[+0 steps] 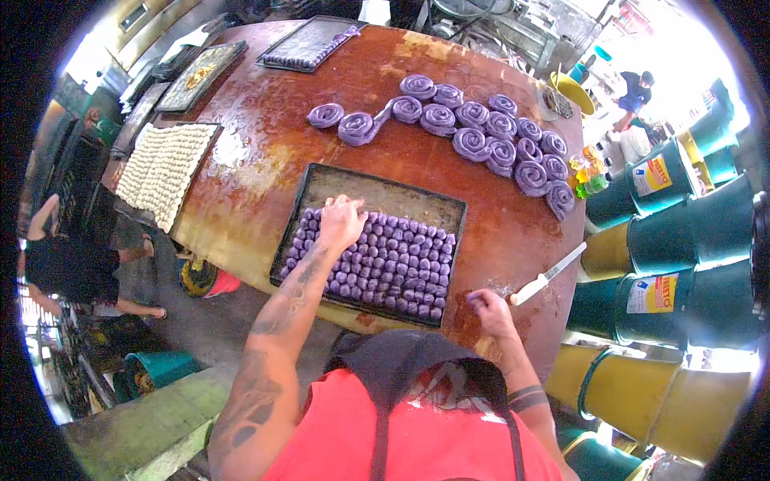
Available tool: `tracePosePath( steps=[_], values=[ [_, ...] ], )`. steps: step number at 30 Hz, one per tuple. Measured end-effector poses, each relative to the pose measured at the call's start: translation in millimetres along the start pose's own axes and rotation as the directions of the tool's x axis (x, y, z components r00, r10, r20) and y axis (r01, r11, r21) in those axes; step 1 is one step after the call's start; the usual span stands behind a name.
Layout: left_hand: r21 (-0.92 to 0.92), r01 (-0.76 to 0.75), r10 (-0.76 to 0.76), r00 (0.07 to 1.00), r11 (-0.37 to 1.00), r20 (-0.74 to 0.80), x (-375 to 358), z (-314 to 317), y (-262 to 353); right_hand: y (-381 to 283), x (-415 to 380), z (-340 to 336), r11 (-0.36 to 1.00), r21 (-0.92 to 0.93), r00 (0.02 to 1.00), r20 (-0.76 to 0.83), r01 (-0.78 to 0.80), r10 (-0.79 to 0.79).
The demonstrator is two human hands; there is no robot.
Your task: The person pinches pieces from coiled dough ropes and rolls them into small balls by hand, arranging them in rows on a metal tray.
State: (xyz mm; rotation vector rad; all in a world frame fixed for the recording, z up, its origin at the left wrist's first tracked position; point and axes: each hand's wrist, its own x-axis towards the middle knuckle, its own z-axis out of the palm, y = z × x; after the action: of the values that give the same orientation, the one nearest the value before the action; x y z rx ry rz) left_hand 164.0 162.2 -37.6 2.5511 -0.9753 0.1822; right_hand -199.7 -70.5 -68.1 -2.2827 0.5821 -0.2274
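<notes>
A dark baking tray (385,191) lies in front of me, its near part covered by close rows of purple dough balls (393,264). Over the far left edge of these rows is my left hand (343,222), fingers bent down and closed; whatever is under them is hidden. My right hand (491,313) is low over the table, right of the tray, with fingers curled together. A bit of purple dough (472,297) shows at its fingertips. Close to that hand lies a long knife (549,275) with a pale handle.
Coiled purple dough rolls (472,115) spread across the far right of the wooden table (265,160). A tray of pale dough pieces (164,172) and a partly filled tray (309,44) lie left and far. Stacked buckets (658,240) line the right. Other people (72,268) stand left and far right.
</notes>
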Motion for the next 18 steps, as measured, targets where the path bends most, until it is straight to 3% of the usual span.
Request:
tracePosePath(
  steps=[1, 2, 3, 5, 7, 8, 9, 11, 13, 14, 17, 18],
  values=[
    [-0.076, 0.007, -0.011, 0.999, 0.997, -0.05, -2, -3, 4, -4, 1, 2, 0.91, 0.396, 0.973, -0.131, -0.124, 0.19],
    [-0.15, 0.008, -0.023, 0.995, 0.989, -0.099, -3, -5, 9, -2, -2, -19, 0.466, 0.83, 0.877, 0.056, -0.306, 0.477],
    [-0.222, 0.003, -0.037, 0.989, 0.975, -0.146, -4, -10, 16, -27, -4, -41, 0.153, 0.944, 0.815, 0.162, -0.292, 0.556],
    [-0.384, -0.079, 0.016, 0.986, 0.92, -0.163, -13, -19, 44, -39, -11, -56, -0.02, 0.997, 0.853, 0.078, -0.079, 0.515],
    [-0.613, -0.081, 0.088, 0.996, 0.786, -0.019, -24, -18, 79, -45, -9, -53, 0.263, 0.956, 0.892, -0.001, -0.132, 0.451],
    [-0.728, 0.034, 0.108, 0.983, 0.685, 0.147, -29, -11, 98, -49, -6, -51, 0.4, 0.904, 0.91, -0.034, -0.148, 0.413],
    [-0.804, 0.165, 0.152, 0.941, 0.572, 0.302, -33, -4, 118, -45, 0, -45, 0.585, 0.769, 0.9, -0.029, -0.258, 0.435],
    [-0.831, 0.084, 0.35, 0.88, 0.549, 0.321, -35, -37, 167, -31, 13, -24, 0.818, 0.365, 0.873, -0.032, -0.444, 0.487],
    [-0.846, -0.287, 0.587, 0.808, 0.45, 0.038, -36, -44, 197, -41, 20, -10, 0.909, 0.338, 0.942, -0.141, -0.243, 0.305],
    [-0.869, -0.302, 0.647, 0.762, 0.393, 0.028, -35, -46, 206, -48, 24, -3, 0.939, 0.315, 0.961, -0.188, -0.136, 0.202],
    [-0.813, -0.297, 0.567, 0.822, 0.5, 0.048, -41, -36, 206, -112, 26, -26, 0.979, 0.175, 0.972, -0.188, -0.108, 0.141],
    [-0.752, -0.236, 0.48, 0.869, 0.616, 0.121, -41, -38, 203, -135, 24, -38, 0.982, 0.13, 0.961, -0.222, -0.137, 0.163]
  ],
)
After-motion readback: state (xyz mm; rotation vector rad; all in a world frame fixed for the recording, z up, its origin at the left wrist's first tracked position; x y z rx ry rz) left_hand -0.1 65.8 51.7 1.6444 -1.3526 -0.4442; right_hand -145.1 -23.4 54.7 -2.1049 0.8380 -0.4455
